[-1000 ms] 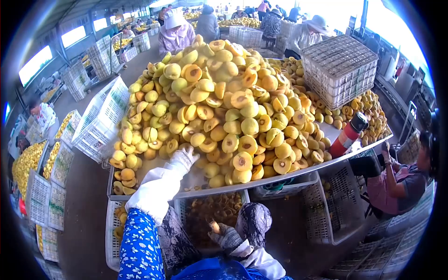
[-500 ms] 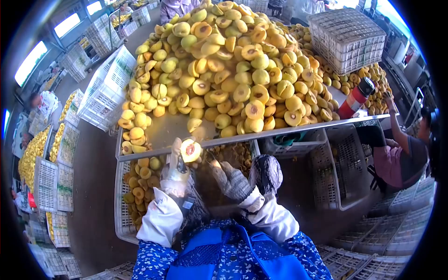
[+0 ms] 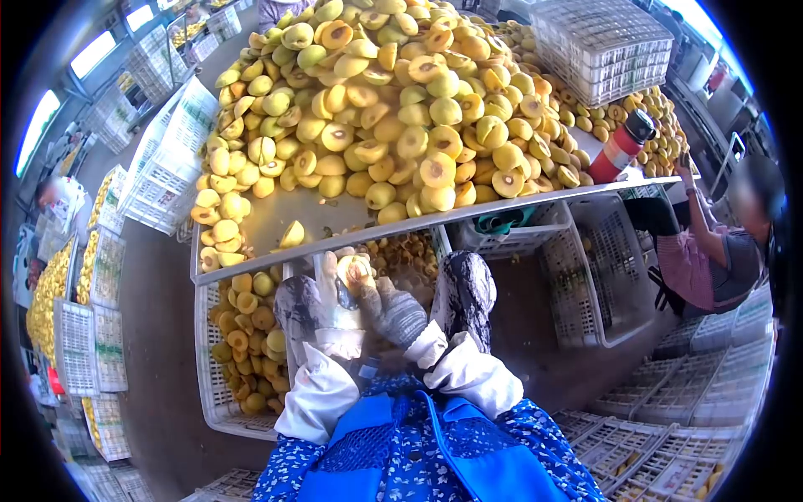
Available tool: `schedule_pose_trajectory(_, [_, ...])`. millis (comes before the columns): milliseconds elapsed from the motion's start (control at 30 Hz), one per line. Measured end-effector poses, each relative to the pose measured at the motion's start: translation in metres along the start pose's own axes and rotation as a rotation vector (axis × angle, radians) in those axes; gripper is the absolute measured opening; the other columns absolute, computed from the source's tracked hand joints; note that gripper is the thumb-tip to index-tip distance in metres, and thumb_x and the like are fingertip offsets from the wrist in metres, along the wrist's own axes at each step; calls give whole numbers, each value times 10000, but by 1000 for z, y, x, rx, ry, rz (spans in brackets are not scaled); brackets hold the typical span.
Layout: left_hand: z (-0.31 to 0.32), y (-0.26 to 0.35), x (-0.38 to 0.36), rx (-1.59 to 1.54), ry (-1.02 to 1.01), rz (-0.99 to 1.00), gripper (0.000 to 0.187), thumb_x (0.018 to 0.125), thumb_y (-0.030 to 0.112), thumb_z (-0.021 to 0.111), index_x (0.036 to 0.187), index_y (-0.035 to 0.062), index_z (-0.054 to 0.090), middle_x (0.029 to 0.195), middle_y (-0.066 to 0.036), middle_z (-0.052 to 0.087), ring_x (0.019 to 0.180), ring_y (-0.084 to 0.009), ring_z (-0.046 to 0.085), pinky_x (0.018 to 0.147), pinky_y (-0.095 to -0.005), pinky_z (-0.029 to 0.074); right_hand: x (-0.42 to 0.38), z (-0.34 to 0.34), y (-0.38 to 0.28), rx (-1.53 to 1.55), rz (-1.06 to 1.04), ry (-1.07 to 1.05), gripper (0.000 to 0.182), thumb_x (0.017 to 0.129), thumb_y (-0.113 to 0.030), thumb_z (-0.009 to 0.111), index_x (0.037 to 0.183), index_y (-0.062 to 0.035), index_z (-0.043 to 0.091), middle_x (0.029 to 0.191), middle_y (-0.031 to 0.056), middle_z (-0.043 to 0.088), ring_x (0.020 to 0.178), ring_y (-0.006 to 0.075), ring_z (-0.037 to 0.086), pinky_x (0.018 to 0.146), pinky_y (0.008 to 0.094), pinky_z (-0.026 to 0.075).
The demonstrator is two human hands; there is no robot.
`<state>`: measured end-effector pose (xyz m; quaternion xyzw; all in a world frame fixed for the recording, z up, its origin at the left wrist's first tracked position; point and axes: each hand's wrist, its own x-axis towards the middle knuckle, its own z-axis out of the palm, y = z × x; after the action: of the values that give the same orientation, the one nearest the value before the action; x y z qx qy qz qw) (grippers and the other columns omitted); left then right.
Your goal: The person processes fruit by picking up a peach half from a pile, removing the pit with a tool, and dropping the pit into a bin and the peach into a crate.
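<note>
My left hand [image 3: 336, 294], in a pale glove, holds a yellow peach half [image 3: 355, 269] with its cut face up, just below the table's front edge. My right hand [image 3: 395, 316], in a grey knitted glove, is closed with its fingertips against that peach half. Whatever it grips is too small and blurred to make out. A big heap of halved peaches [image 3: 376, 109] covers the metal table [image 3: 314, 219] in front of me. A single peach half [image 3: 292, 234] lies near the front edge, to the left of my hands.
Peach halves fill a white crate [image 3: 207, 381] by my left knee. Small scraps [image 3: 406, 258] lie beneath the table edge between my knees. A red bottle [image 3: 621, 149] and an upturned crate [image 3: 602, 54] stand on the right. A seated person [image 3: 711, 251] works at the far right.
My right hand has moved left and up to the peach half in my left hand, and the hands now meet. The whole view has shifted slightly.
</note>
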<state>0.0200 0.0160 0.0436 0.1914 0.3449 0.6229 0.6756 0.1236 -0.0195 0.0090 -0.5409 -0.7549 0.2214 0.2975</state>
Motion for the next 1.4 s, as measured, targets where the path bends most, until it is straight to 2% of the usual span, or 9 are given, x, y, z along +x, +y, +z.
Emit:
schedule_pose_trajectory(267, [27,4,-16,147,123,50,381,927,407,472,1033,45,524,871,-110,590,727,-184,574,625,-291,498,-6,-19,-11,80,55,-22,352,943,-302,350,1222,-103,433,955,245,522,706,424,577,631,507,455])
schedule_pose_trajectory(500, [57,25,-44,1000,88,285,400,930,394,442,1015,11,520,830,-119,599,651,-191,582,587,-279,496,-1,-56,-25,335,299,-140,401,954,-344,380,1128,-14,528,944,243,601,856,389,595,703,434,470])
schedule_pose_trajectory(600, [42,11,-32,603,61,189,373,926,341,447,936,-15,556,744,-125,626,624,-197,607,569,-270,494,-18,-68,-35,567,106,132,362,952,-294,424,1116,3,548,908,196,630,850,326,611,711,382,470])
schedule_pose_trajectory(667, [4,-9,1,286,15,19,451,934,411,447,929,-25,562,735,-135,607,556,-184,585,501,-262,499,-16,-54,-4,705,66,-29,336,957,-255,427,1148,-6,545,874,140,629,825,265,606,707,355,470])
schedule_pose_trajectory(767, [20,5,-5,595,-51,-30,475,946,400,420,868,-38,584,701,-139,617,580,-174,603,508,-245,503,-14,-47,37,549,-199,-167,325,962,-238,429,1152,-9,561,796,93,604,795,209,588,685,333,477])
schedule_pose_trajectory(833, [15,6,-3,629,-160,-73,463,946,394,424,853,-31,583,725,-144,621,600,-191,611,542,-260,514,-14,-52,27,947,168,-309,357,941,-348,480,993,-28,629,639,47,536,645,151,561,534,278,453])
schedule_pose_trajectory(1000, [15,2,-1,352,-174,-126,398,928,350,482,830,-22,583,753,-149,630,625,-211,616,583,-301,526,-21,-37,27,1142,477,-367,467,869,-549,504,729,-110,581,525,-27,471,422,82,427,383,226,273])
schedule_pose_trajectory(1133, [23,9,-7,496,-81,-247,335,913,291,531,782,-8,608,701,-118,632,563,-177,602,518,-267,504,-31,-24,19,1204,359,-242,451,889,-521,489,778,-98,596,558,-26,489,500,66,450,445,230,324])
schedule_pose_trajectory(1400, [25,4,-27,640,-115,-65,274,910,230,560,765,1,595,727,-109,656,586,-128,607,500,-235,473,-25,-70,25,960,509,-633,441,885,-466,535,994,-49,630,718,48,585,653,132,565,574,316,491])
